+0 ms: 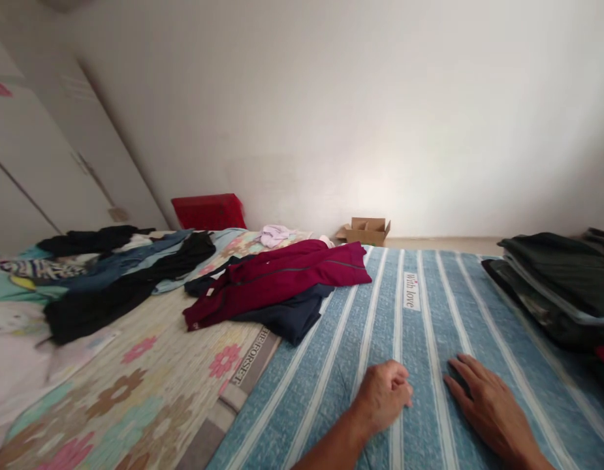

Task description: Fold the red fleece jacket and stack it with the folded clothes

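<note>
My left hand (382, 393) rests as a loose fist on the blue striped mattress (419, 339), holding nothing. Just to its right, my right hand (485, 405) lies flat on the same mattress with fingers spread and empty. Further away on the bed, a maroon garment (282, 277) lies spread over a dark navy garment (286, 316), well beyond both hands.
A floral mat (135, 378) covers the bed's left side, with a heap of dark and blue clothes (115, 274) at far left. Folded dark clothes (556, 287) are stacked at right. A red crate (208, 211), a cardboard box (365, 230) and white wardrobes (47, 150) stand along the walls.
</note>
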`<state>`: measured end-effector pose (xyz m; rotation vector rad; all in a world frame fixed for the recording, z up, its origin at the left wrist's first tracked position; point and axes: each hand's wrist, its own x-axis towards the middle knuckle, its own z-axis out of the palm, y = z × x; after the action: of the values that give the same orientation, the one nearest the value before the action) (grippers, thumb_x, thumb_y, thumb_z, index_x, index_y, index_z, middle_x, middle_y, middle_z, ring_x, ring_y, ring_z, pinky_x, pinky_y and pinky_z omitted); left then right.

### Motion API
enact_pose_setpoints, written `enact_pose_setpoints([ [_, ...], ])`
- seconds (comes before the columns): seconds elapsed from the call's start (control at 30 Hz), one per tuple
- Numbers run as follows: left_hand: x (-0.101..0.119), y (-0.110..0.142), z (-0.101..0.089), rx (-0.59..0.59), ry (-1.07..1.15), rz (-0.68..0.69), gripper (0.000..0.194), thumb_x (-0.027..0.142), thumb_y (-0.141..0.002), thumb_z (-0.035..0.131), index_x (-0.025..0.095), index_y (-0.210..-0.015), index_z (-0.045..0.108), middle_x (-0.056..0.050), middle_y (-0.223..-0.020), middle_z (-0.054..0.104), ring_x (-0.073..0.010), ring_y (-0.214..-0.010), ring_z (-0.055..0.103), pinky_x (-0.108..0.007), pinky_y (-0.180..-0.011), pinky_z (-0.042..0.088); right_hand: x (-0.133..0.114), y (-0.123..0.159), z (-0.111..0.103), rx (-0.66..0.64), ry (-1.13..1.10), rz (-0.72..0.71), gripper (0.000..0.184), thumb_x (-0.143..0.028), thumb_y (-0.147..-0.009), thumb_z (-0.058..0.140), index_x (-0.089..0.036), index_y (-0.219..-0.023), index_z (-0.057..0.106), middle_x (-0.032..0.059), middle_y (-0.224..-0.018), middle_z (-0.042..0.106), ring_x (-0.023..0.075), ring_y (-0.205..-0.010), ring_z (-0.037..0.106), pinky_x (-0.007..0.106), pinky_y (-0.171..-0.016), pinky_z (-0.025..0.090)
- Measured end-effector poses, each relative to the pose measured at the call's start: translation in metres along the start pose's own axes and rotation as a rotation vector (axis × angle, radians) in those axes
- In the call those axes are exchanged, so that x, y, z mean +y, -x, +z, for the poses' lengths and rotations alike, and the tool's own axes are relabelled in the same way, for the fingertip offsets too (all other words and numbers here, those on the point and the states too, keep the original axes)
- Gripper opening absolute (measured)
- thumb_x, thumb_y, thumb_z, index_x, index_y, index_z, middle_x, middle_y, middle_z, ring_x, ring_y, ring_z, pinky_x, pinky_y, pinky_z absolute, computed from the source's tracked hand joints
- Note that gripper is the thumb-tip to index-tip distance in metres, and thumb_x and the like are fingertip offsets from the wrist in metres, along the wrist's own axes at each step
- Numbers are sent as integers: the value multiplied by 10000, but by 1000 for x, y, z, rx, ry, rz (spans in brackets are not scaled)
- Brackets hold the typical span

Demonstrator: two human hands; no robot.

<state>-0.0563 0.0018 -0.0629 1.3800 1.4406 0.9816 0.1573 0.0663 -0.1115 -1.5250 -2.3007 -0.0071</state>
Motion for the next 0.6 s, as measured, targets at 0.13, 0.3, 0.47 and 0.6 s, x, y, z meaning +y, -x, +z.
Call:
enact_pose_setpoints([
  [0.13,-1,1,1,4,-20,-23,282,168,-684,525,117,-937,639,-13,-688,640,-146,-596,624,-248,-601,466,5,1,4,-11,3,-22,523,-499,-870,336,-154,-1144,618,121,-1268,554,290,-1151,520,443,-980,394],
  [0.3,1,2,2,2,-34,-26,300,170,-689,520,106,-954,646,-20,-668,640,-158,-603,631,-252,-601,467,8,1,8,-8,-22,-21,554,-520,-865,313,-151,-1148,616,128,-1262,557,297,-1143,527,465,-975,399],
  [0.47,4,3,2,9,-43,-29,306,154,-672,519,104,-941,656,-23,-657,634,-158,-586,617,-253,-587,461,9,0,8,12,-58,-27,577,-544,-846,300,-156,-1115,632,129,-1243,573,290,-1121,547,458,-969,415],
  [0.6,2,2,3,16,-32,-37,317,132,-648,521,106,-931,662,-10,-621,618,-147,-574,596,-252,-602,460,9,0,5,11,-79,-25,593,-549,-813,309,-146,-1088,646,141,-1208,596,298,-1118,553,458,-962,430],
])
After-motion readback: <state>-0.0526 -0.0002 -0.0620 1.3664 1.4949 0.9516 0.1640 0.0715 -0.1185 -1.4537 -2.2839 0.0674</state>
